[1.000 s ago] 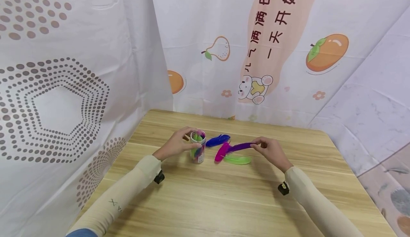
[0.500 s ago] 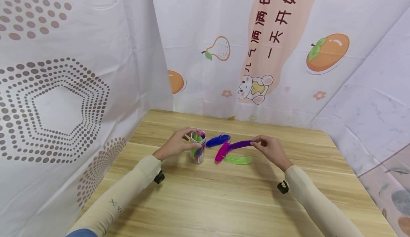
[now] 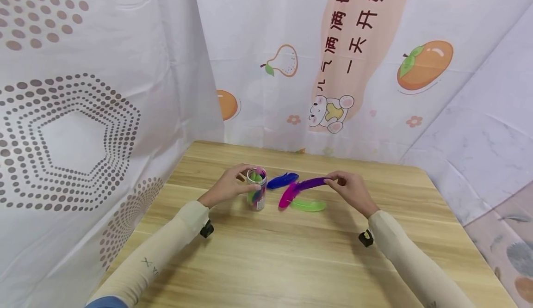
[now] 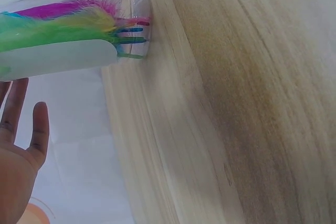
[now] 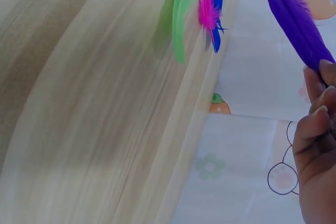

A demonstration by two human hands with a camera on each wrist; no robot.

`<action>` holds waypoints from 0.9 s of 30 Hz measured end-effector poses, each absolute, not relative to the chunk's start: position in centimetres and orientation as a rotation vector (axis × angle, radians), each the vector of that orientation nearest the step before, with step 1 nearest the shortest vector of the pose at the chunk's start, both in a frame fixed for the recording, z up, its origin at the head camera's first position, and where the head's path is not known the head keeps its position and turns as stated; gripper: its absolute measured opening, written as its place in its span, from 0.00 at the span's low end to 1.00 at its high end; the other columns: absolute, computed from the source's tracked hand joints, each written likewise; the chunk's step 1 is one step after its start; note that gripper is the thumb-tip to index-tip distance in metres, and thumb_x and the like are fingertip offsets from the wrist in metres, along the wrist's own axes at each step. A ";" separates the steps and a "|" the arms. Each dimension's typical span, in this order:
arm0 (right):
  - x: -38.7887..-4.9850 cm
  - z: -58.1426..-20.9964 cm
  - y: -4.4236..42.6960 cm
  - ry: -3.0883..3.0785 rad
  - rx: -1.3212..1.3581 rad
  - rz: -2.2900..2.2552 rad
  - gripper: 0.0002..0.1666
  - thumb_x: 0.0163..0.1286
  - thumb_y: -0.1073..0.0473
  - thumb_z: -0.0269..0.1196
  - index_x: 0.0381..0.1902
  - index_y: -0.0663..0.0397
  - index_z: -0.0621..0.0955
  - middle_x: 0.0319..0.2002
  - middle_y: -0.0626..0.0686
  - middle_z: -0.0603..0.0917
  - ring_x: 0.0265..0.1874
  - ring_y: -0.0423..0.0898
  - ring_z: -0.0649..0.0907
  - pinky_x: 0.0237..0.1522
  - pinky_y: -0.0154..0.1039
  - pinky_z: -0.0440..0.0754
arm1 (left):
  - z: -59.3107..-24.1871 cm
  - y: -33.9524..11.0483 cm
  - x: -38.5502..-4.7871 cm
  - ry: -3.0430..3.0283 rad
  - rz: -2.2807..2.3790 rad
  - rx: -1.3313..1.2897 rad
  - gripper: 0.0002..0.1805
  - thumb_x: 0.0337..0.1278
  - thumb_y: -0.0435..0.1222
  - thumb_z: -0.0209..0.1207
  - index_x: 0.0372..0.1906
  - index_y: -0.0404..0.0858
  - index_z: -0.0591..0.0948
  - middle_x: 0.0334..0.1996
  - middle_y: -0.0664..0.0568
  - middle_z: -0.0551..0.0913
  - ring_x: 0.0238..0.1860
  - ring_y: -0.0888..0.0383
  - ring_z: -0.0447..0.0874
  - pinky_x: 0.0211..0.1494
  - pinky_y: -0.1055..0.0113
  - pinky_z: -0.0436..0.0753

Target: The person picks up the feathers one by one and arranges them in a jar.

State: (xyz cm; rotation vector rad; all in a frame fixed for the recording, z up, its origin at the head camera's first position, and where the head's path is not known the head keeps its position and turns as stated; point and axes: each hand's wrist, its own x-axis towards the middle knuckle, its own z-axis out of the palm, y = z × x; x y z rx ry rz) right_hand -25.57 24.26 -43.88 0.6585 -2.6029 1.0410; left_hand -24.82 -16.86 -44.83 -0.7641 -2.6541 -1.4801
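The person's left hand [image 3: 226, 187] grips a clear jar [image 3: 257, 191] near its rim, thumb on the near side and fingers reaching round behind. The jar stands upright, mouth toward the ceiling, over the left half of the wooden table [image 3: 266, 252]. Bright feathers [image 4: 63, 24] fill it, green, yellow, magenta and blue among them, their quills down near the base; I can't fairly tell how many are packed in there. A pale label covers part of its side.

Across from it, the right hand [image 3: 351, 191] pinches a purple feather [image 3: 312, 183] by one end, between thumb and fingertips. That feather is raised above the table, its fluffy end pointing toward the jar.

Between the two hands lie three more: a blue feather [image 3: 283, 181] just beside the jar, a pink feather [image 3: 286, 198] nearer the person, and a curved light-green feather [image 3: 309, 205] to the right of the pink one. Behind the table hangs a white curtain [image 3: 250, 16] printed with fruit, flowers and dark lettering.
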 end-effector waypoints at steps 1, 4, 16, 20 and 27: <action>-25.6 -43.8 24.2 -2.598 0.662 1.042 0.06 0.71 0.56 0.70 0.42 0.50 0.90 0.19 0.44 0.78 0.17 0.39 0.68 0.20 0.35 0.65 | -44.8 -16.9 -24.8 -2.654 -1.479 -0.763 0.28 0.58 0.56 0.71 0.63 0.57 0.80 0.53 0.63 0.82 0.53 0.58 0.78 0.58 0.54 0.79; -25.6 -43.8 24.0 -2.599 0.662 1.058 0.06 0.71 0.56 0.70 0.42 0.50 0.90 0.19 0.44 0.77 0.17 0.40 0.68 0.20 0.35 0.65 | -44.9 -17.0 -24.8 -2.654 -1.480 -0.771 0.29 0.58 0.56 0.71 0.64 0.57 0.80 0.53 0.63 0.82 0.53 0.58 0.78 0.58 0.54 0.79; -25.9 -43.2 23.3 -2.571 0.675 1.059 0.08 0.73 0.53 0.69 0.43 0.50 0.90 0.17 0.44 0.74 0.16 0.39 0.67 0.18 0.34 0.64 | -44.8 -17.0 -24.9 -2.645 -1.481 -0.776 0.29 0.58 0.55 0.71 0.64 0.56 0.80 0.53 0.63 0.82 0.53 0.58 0.78 0.58 0.54 0.79; -25.9 -43.0 23.2 -2.557 0.689 1.062 0.08 0.73 0.54 0.68 0.43 0.50 0.90 0.17 0.44 0.74 0.16 0.38 0.67 0.19 0.34 0.64 | -44.8 -17.0 -25.0 -2.639 -1.475 -0.788 0.27 0.59 0.55 0.71 0.63 0.58 0.81 0.55 0.64 0.82 0.55 0.59 0.78 0.58 0.54 0.79; -26.0 -42.5 22.6 -2.543 0.708 1.082 0.08 0.73 0.55 0.69 0.44 0.51 0.90 0.17 0.44 0.74 0.16 0.39 0.68 0.18 0.34 0.65 | -44.7 -17.0 -24.9 -2.635 -1.485 -0.784 0.28 0.58 0.55 0.71 0.63 0.57 0.81 0.55 0.62 0.82 0.55 0.58 0.78 0.58 0.54 0.79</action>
